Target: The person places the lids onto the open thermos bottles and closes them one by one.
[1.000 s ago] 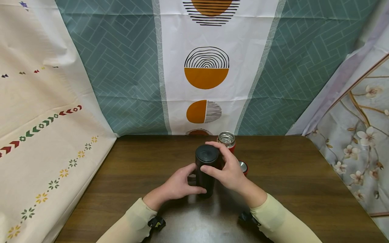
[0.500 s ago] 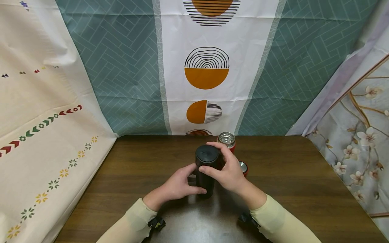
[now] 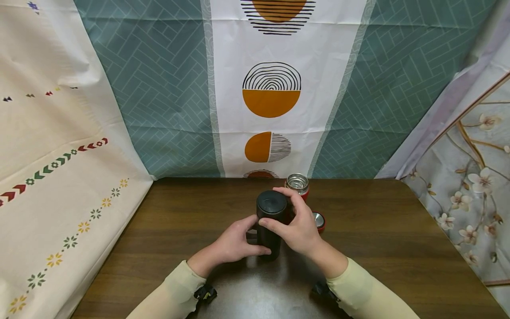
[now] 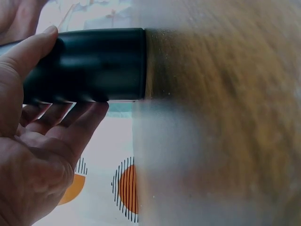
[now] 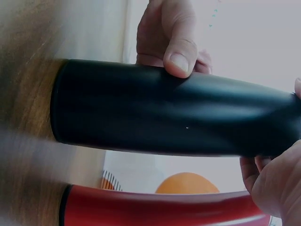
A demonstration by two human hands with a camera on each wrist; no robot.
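A tall black vacuum flask (image 3: 268,237) stands upright on the table, its dark round lid (image 3: 272,202) on top. My left hand (image 3: 235,240) grips its lower body from the left, thumb on the near side and fingers behind, as the left wrist view also shows on the flask (image 4: 94,66). Up at the lid end, my right hand (image 3: 300,228) grips from the right, with the thumb in front and the fingers at the far side. In the right wrist view, the flask (image 5: 141,108) has its base on the wood.
Behind my right hand stands an open red flask (image 3: 303,193) with a steel mouth. Its side shows in the right wrist view as a red body (image 5: 155,207). A red cap (image 3: 320,220) lies closer, inside facing up. Patterned cloth (image 3: 159,88) hangs behind the table (image 3: 191,199).
My right hand has turned slightly about the top of the black flask: the thumb slid left, the far fingers shifted right. The left hand and the flask have stayed in place.
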